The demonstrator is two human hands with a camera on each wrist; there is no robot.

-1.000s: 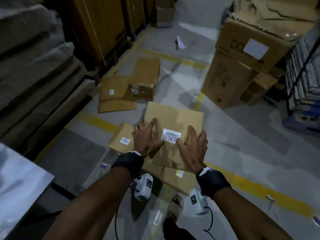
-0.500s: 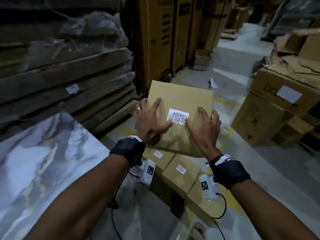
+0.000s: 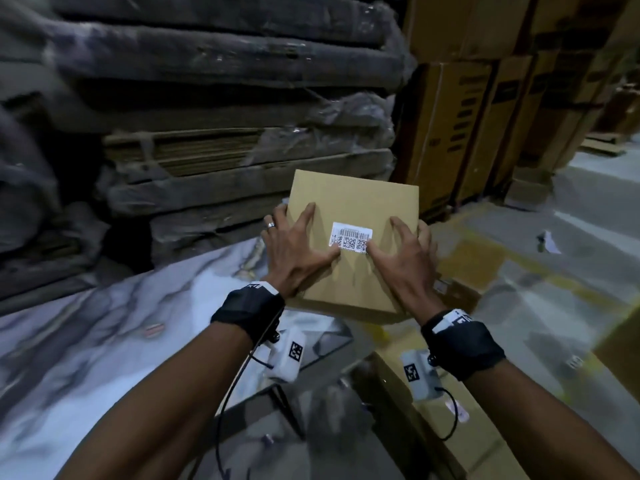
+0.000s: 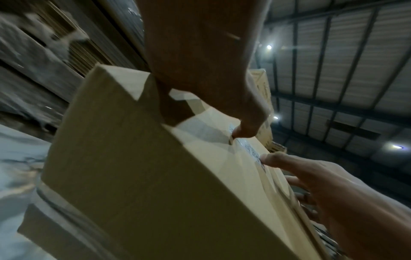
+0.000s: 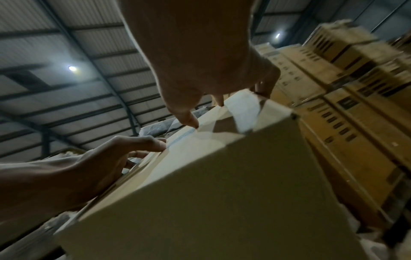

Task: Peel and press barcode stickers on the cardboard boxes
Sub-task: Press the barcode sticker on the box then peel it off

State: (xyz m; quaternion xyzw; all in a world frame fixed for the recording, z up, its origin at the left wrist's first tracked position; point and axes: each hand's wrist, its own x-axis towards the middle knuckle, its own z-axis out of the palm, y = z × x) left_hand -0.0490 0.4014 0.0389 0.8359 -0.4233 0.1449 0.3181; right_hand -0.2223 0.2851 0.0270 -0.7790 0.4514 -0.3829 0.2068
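I hold a plain brown cardboard box in the air with both hands, over the right edge of a marble table top. A white barcode sticker lies flat on its upper face. My left hand grips the box's left side, thumb tip on the sticker's lower left corner. My right hand grips the right side, thumb at the lower right corner. The left wrist view shows the box from below with the left thumb on the sticker. In the right wrist view the right hand curls over the box.
The marble table fills the lower left, with a small red item on it. Plastic-wrapped stacked boards stand behind it. Tall printed cartons rise at the back right. More stickered boxes lie on the floor below my right arm.
The box has come up off the pile on the floor and moved left, over the table's edge. Both hands stay on it, thumbs closer to the sticker.
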